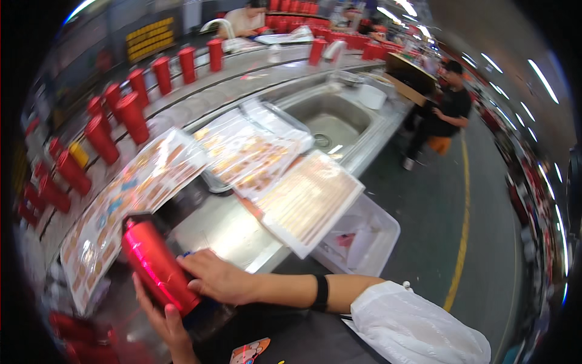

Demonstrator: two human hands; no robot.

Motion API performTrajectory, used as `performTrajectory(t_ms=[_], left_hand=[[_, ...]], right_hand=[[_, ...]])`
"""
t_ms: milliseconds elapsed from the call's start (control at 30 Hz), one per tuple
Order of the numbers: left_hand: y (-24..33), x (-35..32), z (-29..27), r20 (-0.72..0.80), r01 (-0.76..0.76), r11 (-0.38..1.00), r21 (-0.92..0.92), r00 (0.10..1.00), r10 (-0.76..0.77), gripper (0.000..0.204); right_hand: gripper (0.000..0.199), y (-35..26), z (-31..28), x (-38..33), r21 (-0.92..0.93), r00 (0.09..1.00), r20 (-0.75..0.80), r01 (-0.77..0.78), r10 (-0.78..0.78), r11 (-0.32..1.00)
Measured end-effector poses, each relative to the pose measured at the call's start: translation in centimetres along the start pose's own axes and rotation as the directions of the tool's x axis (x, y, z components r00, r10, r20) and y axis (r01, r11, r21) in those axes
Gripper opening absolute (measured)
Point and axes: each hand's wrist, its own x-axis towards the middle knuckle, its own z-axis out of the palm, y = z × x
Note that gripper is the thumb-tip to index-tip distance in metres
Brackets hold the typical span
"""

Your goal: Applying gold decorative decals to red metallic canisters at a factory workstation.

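Well, tilted red tumbler (156, 262); left hand (165, 323) and right hand (219, 279) flanking.

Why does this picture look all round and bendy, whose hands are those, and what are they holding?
There is no robot here, just a person using two bare hands. The picture comes from a camera worn on that person's head, looking down. Its very wide view makes straight edges look curved.

The left hand supports a shiny red container, which is tilted, and the right hand touches its side.

Shiny patterned sheets are spread over the metal bench. Farther on is a sink, and a white tub is partly hidden behind a sheet. Along the left stands a curved line of red cups. Another person sits farther back.
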Motion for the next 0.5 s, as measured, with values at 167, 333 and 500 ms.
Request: performTrajectory(t_ms=[167,333,500], left_hand=[[-0.5,-1.2,0.8,0.074,-0.221,0.940,0.261,0.975,0.209,0.092],[-0.8,-1.7,0.9,0.079,-0.283,0.913,0.295,0.959,0.272,0.084],[-2.1,-1.9,1.2,0.004,-0.245,0.955,0.166,0.969,0.248,0.083]], right_hand=[[0.052,0.5,0.1,-1.4,-0.063,0.995,-0.104,-0.004,-0.003,0.998],[0.050,-0.4,-0.2,-1.5,-0.067,0.985,-0.165,0.034,-0.044,0.997],[0.049,0.0,0.2,-1.3,-0.097,0.982,-0.181,0.042,-0.059,0.994]])
